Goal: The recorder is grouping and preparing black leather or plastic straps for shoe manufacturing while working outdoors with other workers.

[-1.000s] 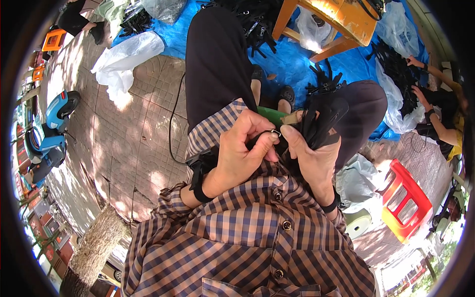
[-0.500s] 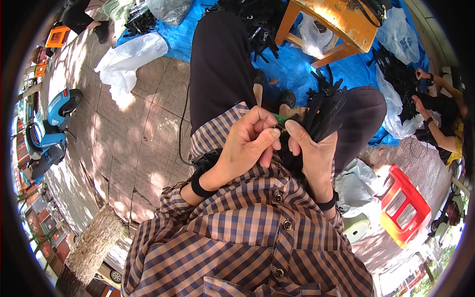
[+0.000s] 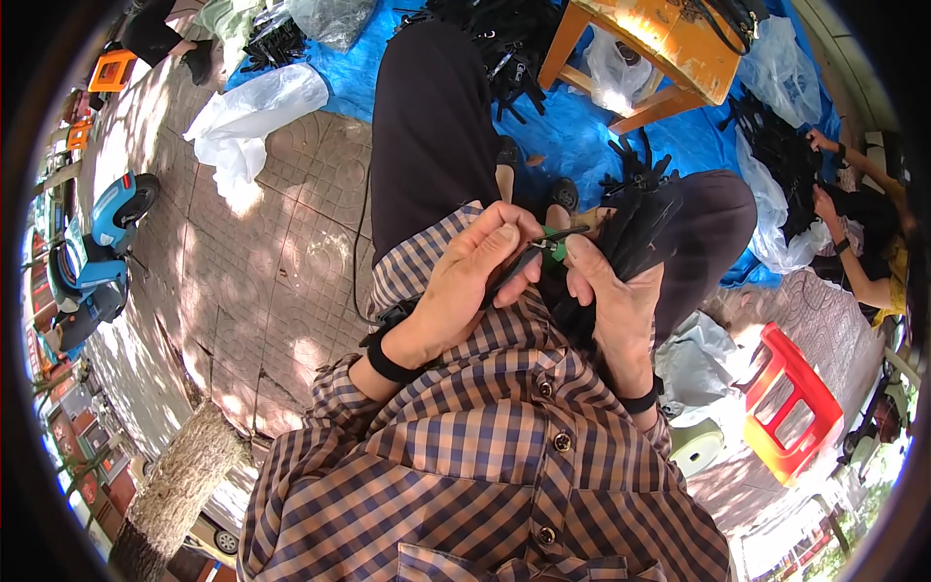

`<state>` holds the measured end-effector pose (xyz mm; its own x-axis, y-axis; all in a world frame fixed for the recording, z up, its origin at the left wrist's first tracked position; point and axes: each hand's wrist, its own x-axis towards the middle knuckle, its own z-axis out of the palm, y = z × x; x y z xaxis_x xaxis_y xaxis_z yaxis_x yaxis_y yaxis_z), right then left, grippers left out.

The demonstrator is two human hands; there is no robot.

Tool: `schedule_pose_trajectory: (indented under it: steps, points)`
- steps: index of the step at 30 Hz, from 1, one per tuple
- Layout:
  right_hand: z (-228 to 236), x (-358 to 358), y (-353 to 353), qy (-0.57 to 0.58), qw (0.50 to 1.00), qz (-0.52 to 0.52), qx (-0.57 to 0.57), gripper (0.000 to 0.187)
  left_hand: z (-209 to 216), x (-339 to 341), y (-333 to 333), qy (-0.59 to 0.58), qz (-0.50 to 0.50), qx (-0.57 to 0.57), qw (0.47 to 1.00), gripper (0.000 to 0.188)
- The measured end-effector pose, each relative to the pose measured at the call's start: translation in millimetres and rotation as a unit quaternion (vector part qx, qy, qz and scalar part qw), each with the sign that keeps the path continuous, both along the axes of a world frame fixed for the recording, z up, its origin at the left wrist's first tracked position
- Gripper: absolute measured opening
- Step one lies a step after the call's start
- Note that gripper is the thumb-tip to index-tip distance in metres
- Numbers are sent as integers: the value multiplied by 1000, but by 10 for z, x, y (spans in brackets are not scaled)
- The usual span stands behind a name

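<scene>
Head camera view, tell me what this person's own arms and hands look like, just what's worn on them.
Both hands are bare, no gloves. The left hand has a black band at the wrist; the right hand has a black wristband too. The sleeves of the brown, navy and cream checked button shirt are pushed back.

Centre: left hand (image 3: 465,291) and right hand (image 3: 611,301) meet above the lap, a small tool (image 3: 543,250) between them.
Right hand: a bundle of strips (image 3: 635,233) in its grip, over the right knee.
Ahead: tarp (image 3: 582,136) on the ground, table (image 3: 669,44) standing on it.
Left: scooter (image 3: 92,252) on the paving.
Right: stool (image 3: 790,407), a second person (image 3: 863,213) behind it.
</scene>
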<state>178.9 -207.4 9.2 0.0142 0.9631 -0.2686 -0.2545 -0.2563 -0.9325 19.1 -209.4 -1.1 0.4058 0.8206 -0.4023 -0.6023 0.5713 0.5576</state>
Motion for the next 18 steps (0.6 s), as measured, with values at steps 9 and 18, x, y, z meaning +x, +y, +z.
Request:
schedule_pose_trajectory:
  steps: [9,18]
  points:
    - [-20,21,-7,8,1000,-27,-4,9,-54,29,-56,111,44,154,981,24]
    - [19,-30,-56,-156,983,93,1,33,-157,-23,-32,90,100,97,986,19]
